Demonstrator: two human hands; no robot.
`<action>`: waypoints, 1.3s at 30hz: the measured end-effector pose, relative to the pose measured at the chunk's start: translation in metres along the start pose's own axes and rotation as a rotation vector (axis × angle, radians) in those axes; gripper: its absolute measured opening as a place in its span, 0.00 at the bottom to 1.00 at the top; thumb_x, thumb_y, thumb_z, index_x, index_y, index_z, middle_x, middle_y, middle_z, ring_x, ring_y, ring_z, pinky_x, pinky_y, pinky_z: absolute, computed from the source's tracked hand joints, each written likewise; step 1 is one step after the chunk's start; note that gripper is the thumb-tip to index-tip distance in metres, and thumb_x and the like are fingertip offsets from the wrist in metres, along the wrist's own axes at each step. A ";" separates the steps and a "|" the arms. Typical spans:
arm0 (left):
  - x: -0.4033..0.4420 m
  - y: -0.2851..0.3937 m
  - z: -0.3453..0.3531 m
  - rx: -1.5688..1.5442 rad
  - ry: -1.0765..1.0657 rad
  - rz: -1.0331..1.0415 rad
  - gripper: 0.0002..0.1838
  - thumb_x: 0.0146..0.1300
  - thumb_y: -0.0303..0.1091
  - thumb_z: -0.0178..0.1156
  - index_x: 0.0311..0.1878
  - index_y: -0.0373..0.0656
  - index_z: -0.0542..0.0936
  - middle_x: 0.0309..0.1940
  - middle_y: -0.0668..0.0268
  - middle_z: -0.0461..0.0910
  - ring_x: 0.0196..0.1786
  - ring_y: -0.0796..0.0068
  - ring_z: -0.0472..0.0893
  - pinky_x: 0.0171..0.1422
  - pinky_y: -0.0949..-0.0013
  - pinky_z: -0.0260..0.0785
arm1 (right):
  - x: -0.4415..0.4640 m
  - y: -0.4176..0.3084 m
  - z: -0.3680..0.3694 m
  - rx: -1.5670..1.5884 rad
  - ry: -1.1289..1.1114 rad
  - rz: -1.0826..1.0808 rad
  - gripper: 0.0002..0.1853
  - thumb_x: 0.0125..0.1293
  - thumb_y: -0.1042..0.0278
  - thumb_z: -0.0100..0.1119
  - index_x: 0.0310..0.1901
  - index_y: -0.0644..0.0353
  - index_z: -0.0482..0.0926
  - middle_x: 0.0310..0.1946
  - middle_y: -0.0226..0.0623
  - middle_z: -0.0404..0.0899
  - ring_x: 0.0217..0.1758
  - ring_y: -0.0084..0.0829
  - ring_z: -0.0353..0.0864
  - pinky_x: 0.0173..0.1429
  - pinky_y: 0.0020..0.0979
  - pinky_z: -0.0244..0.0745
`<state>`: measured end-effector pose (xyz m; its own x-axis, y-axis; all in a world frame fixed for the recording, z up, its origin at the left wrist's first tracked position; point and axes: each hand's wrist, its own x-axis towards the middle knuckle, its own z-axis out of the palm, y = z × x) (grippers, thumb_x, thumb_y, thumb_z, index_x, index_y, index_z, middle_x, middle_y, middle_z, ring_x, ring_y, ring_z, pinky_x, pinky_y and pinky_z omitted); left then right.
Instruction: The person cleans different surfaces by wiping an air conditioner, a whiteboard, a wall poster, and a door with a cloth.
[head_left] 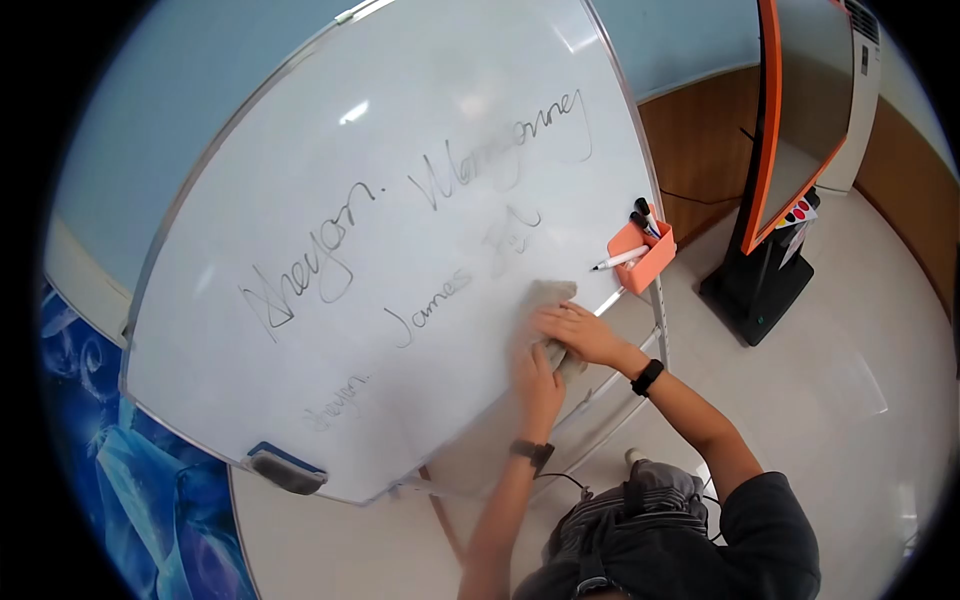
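Observation:
A grey cloth [553, 291] is bunched against the lower right of a whiteboard [240, 220]. My right hand [582, 333] lies over the cloth, its fingers pointing left and pressing it to the board. Just below, my left hand [540, 385] has its fingers up against the same cloth, near the board's bottom edge; it is slightly blurred. Dark handwriting [440, 300] covers the board in several places, and some letters near the cloth and at lower left look faint or smudged.
An orange pen holder [655, 262] with markers [622, 259] hangs on the board's right edge. An eraser [287, 470] sits at the lower left edge. To the right stands an orange-framed screen [768, 130] on a black base [757, 300]. Board-stand legs [600, 418] and cables are below.

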<state>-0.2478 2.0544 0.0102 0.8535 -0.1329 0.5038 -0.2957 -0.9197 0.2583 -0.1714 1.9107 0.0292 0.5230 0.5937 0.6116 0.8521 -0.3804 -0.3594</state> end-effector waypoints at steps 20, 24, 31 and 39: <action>-0.053 -0.018 0.062 0.074 -0.152 -0.173 0.19 0.60 0.29 0.49 0.56 0.40 0.68 0.58 0.53 0.66 0.57 0.51 0.66 0.61 0.57 0.58 | -0.097 0.046 0.073 0.010 -0.033 0.111 0.35 0.53 0.62 0.58 0.62 0.63 0.56 0.61 0.46 0.58 0.67 0.45 0.52 0.68 0.51 0.41; -0.060 -0.015 0.042 0.130 -0.135 -0.194 0.17 0.59 0.28 0.47 0.52 0.34 0.69 0.62 0.50 0.60 0.62 0.52 0.63 0.66 0.55 0.54 | -0.090 0.032 0.070 0.061 -0.047 0.123 0.36 0.54 0.60 0.59 0.62 0.62 0.56 0.62 0.45 0.56 0.67 0.45 0.52 0.68 0.51 0.41; -0.036 -0.012 0.020 0.187 0.046 -0.104 0.19 0.64 0.29 0.46 0.58 0.35 0.65 0.59 0.50 0.63 0.57 0.49 0.67 0.59 0.58 0.60 | -0.053 0.029 0.048 0.176 0.059 0.061 0.37 0.52 0.64 0.61 0.63 0.60 0.56 0.63 0.45 0.55 0.68 0.45 0.51 0.67 0.51 0.40; 0.010 0.010 -0.026 0.227 0.235 -0.257 0.27 0.50 0.17 0.46 0.57 0.36 0.64 0.65 0.47 0.51 0.64 0.45 0.56 0.66 0.53 0.52 | -0.001 0.009 0.008 0.158 0.205 -0.017 0.36 0.49 0.70 0.59 0.62 0.62 0.58 0.58 0.45 0.62 0.62 0.45 0.57 0.64 0.43 0.47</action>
<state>-0.2534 2.0533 0.0391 0.7582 0.1757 0.6279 0.0390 -0.9735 0.2253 -0.1646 1.9121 0.0197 0.5074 0.4370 0.7427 0.8616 -0.2462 -0.4438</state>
